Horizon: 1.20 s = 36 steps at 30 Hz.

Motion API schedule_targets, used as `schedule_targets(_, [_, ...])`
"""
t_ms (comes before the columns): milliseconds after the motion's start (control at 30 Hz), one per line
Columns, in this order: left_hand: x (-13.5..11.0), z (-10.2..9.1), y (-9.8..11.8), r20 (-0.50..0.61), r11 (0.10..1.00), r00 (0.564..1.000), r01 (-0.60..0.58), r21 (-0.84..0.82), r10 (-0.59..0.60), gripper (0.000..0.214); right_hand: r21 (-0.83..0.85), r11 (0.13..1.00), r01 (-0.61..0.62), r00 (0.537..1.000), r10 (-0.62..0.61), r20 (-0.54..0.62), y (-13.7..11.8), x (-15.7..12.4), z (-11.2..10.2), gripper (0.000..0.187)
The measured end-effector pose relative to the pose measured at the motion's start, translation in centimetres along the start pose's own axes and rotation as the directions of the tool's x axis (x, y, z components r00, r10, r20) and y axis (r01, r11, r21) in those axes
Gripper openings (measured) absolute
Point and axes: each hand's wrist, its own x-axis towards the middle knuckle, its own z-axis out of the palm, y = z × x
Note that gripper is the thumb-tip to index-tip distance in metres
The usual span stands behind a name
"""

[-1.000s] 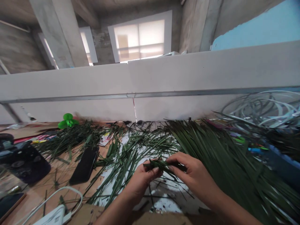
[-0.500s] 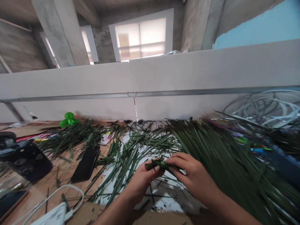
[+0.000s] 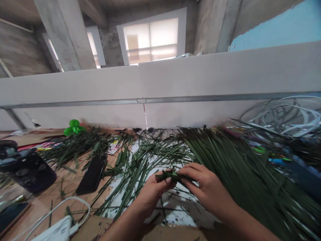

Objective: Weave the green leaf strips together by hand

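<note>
A small piece of folded green leaf strips [image 3: 170,174] is held between my two hands, above the white, scrap-strewn sheet [image 3: 179,218]. My left hand [image 3: 152,190] pinches its left part, with the thumb on top. From the other side, my right hand [image 3: 200,180] grips its right end between thumb and fingers. The fingers hide much of the piece, so its full shape cannot be made out. Cut leaf strips [image 3: 132,170] lie loose just beyond and left of my hands. A thick bundle of long green leaves [image 3: 225,167] spreads to the right of my right hand.
A black phone [image 3: 92,174] lies left of the strips, near a dark container [image 3: 31,170]. A white power bank [image 3: 54,231] with a cable sits at the front left. At the back stand a green fan-shaped item [image 3: 74,128] and a white partition [image 3: 175,80]. Coiled white cables [image 3: 288,115] fill the back right.
Both hands keep nearly the same place and grip on the leaf piece. The view has shifted very slightly; nothing else visibly differs.
</note>
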Motion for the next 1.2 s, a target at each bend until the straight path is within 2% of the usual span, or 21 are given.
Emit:
schedule_targets(400, [-0.1, 0.2, 0.2, 0.02, 0.999, 1.0, -0.022, 0.048, 0.021, 0.023, -0.137, 0.99, 0.03, 0.999, -0.035, -0.033, 0.3, -0.6, 0.6, 0.019])
schedule_targets(633, [-0.1, 0.2, 0.1, 0.006, 0.997, 1.0, -0.013, 0.08, 0.012, 0.026, -0.121, 0.992, 0.024, 0.999, -0.026, -0.021, 0.1, -0.6, 0.8, 0.024])
schedule_targets(1000, [-0.1, 0.2, 0.2, -0.001, 0.999, 1.0, -0.006, 0.038, 0.006, 0.036, -0.147, 0.987, 0.063, 0.998, -0.066, -0.014, 0.0, -0.8, 0.9, 0.028])
schedule_targets(1200, [-0.1, 0.3, -0.1, 0.005, 1.0, 1.0, -0.009, 0.019, 0.009, 0.039, -0.165, 0.984, 0.069, 0.997, -0.074, -0.022, 0.0, -0.8, 1.0, 0.021])
